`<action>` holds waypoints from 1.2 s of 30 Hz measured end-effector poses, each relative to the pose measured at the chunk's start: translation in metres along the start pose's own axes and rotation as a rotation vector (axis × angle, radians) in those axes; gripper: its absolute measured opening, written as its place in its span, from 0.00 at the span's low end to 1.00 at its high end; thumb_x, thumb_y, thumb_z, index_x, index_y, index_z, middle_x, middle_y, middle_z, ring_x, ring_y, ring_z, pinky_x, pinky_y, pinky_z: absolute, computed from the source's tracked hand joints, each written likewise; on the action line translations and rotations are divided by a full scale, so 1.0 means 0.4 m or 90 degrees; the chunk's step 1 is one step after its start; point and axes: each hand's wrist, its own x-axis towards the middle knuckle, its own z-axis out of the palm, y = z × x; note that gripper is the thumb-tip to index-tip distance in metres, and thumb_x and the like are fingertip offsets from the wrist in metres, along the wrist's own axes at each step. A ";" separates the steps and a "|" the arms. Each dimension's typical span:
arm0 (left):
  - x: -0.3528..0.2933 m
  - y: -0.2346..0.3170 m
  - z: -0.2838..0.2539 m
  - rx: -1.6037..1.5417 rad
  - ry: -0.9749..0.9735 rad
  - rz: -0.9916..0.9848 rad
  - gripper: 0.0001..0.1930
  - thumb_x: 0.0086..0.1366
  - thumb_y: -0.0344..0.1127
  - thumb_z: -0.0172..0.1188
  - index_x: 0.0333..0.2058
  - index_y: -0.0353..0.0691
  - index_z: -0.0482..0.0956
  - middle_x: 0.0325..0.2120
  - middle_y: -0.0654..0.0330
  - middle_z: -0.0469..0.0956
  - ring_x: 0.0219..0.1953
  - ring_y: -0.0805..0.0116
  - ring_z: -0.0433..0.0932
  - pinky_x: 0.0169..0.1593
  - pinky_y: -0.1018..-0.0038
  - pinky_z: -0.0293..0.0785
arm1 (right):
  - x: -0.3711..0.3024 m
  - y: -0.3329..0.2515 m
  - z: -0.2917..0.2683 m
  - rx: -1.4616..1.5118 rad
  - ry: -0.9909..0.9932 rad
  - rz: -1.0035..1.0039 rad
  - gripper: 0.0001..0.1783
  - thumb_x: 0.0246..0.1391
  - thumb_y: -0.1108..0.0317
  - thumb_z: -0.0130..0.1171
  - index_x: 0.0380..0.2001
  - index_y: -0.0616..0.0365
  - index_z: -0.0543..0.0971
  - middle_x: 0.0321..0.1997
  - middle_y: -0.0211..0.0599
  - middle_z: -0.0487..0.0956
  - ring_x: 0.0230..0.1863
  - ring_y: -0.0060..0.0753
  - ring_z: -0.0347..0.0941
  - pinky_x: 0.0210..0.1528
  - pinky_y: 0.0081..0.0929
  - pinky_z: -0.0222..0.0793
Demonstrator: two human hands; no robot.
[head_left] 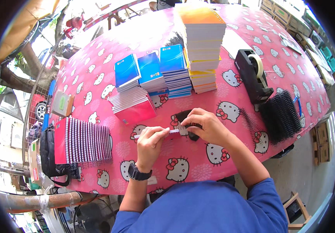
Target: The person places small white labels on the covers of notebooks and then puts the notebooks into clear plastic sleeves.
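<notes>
My left hand [150, 140], with a black watch on its wrist, pinches a thin notebook [174, 131] seen nearly edge-on above the table. To its right, my right hand [206, 123] is closed with the fingertips together, close to the notebook's right end. What those fingers hold is too small to make out. Beneath the right hand lies a dark curved object [183, 115], partly hidden by the fingers. Just beyond my left hand stands a pile of red-covered notebooks [138, 108].
The pink patterned tablecloth [202, 171] carries blue notebooks [126, 72], a tall orange-topped stack [204, 39], and spiral-bound red notebooks [84, 141] at left. On the right are a black tape dispenser [252, 75] and a heap of black binding coils [280, 118]. A black bag [53, 155] is by the left edge.
</notes>
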 end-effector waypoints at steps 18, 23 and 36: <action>-0.006 0.008 0.000 0.020 -0.008 0.002 0.13 0.51 0.27 0.63 0.38 0.42 0.80 0.31 0.60 0.77 0.34 0.61 0.75 0.39 0.68 0.71 | 0.020 0.004 -0.002 0.061 -0.203 0.122 0.21 0.45 0.75 0.61 0.46 0.56 0.75 0.33 0.40 0.76 0.37 0.39 0.74 0.41 0.32 0.70; 0.009 0.045 0.018 0.106 -0.094 0.046 0.16 0.49 0.39 0.67 0.37 0.44 0.76 0.35 0.60 0.75 0.36 0.62 0.73 0.42 0.66 0.63 | 0.009 0.017 0.020 0.067 -0.183 0.038 0.25 0.50 0.75 0.57 0.54 0.54 0.69 0.34 0.42 0.78 0.35 0.43 0.77 0.38 0.35 0.71; 0.008 0.028 -0.012 0.113 -0.222 0.087 0.19 0.54 0.48 0.63 0.41 0.44 0.76 0.35 0.63 0.78 0.39 0.64 0.75 0.45 0.68 0.62 | 0.089 0.135 0.010 -0.271 -0.495 0.034 0.49 0.28 0.50 0.72 0.60 0.32 0.65 0.69 0.38 0.50 0.69 0.54 0.42 0.63 0.57 0.47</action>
